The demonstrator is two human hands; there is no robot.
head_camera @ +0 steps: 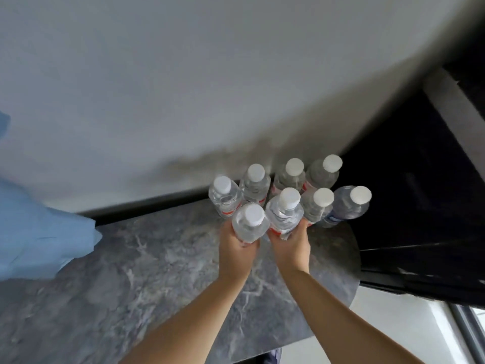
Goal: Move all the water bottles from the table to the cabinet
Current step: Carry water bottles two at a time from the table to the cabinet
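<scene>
Several clear water bottles with white caps stand bunched at the far right of a grey marble-patterned surface (147, 271), against the white wall. My left hand (236, 250) grips the front-left bottle (249, 224) round its body. My right hand (290, 248) grips the bottle beside it (284, 211), which has a red label. Other bottles stand behind, among them one at the far left (224, 197) and a blue-labelled one at the right end (349, 204). Whether the two held bottles touch the surface is hidden by my hands.
A light blue cloth (39, 232) lies over the surface's left part. A dark cavity with black panels (420, 206) lies to the right of the bottles. The surface's rounded right edge (354, 271) drops to a pale floor.
</scene>
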